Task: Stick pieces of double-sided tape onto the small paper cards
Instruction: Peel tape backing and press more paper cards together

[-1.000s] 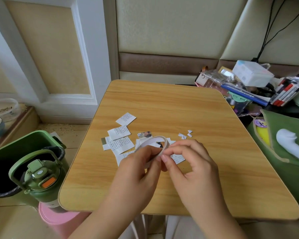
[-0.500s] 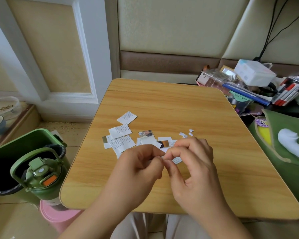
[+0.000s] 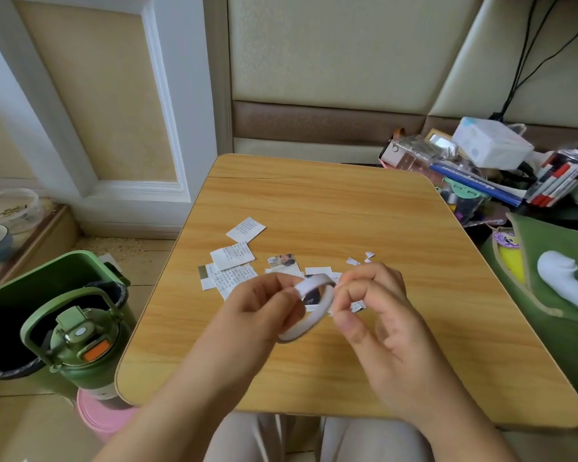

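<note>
My left hand (image 3: 261, 311) grips a white roll of double-sided tape (image 3: 309, 310) above the wooden table (image 3: 414, 311). My right hand (image 3: 374, 315) pinches the roll's right rim with thumb and forefinger. Small printed paper cards (image 3: 234, 256) lie on the table just beyond the hands, one further back (image 3: 246, 229) and a little photo card (image 3: 282, 261) beside them. More cards lie partly hidden under the roll and my fingers. Tiny white paper scraps (image 3: 352, 261) sit to the right of the cards.
A green bin with a black liner (image 3: 14, 295) and a green flask (image 3: 80, 345) on a pink stool (image 3: 97, 418) stand at the table's left. At the right are a cluttered heap of pens and boxes (image 3: 481, 168) and a green pouch (image 3: 564, 295).
The hands were pressed together low over the cards half a second ago. Now they have parted slightly and the tape roll is lifted back into view between them.
</note>
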`<act>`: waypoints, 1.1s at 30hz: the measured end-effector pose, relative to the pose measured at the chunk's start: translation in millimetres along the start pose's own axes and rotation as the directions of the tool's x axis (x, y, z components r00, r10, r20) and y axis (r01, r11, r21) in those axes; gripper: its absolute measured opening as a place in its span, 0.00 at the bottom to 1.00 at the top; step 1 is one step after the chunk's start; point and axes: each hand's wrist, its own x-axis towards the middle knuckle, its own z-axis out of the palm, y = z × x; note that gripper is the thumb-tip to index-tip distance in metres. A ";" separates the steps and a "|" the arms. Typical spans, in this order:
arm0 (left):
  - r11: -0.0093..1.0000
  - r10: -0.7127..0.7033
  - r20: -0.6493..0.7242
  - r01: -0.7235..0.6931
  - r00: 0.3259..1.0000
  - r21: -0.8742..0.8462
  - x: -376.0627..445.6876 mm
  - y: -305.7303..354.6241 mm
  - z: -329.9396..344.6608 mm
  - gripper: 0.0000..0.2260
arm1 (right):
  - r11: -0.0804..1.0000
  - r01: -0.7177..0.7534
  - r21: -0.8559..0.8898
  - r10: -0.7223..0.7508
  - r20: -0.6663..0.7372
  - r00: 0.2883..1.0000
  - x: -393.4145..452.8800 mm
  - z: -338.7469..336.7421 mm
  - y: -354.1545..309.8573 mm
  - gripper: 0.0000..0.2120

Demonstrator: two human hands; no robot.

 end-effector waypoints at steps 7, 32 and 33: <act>0.933 -0.049 0.015 0.051 0.999 -0.356 -1.3 1.4 6.1 0.18 | 0.577 -0.291 0.763 0.359 0.083 0.930 -1.9 1.7 -2.3 0.18; 0.723 -0.225 0.218 0.313 0.950 -0.615 -10.2 15.9 4.6 0.16 | 0.973 -0.172 0.151 0.173 0.009 0.985 -6.9 -5.6 -4.0 0.19; 0.721 -0.228 0.220 0.316 0.949 -0.616 -10.4 16.2 4.4 0.15 | 0.982 -0.158 0.107 0.158 0.008 0.987 -6.7 -7.0 -3.5 0.19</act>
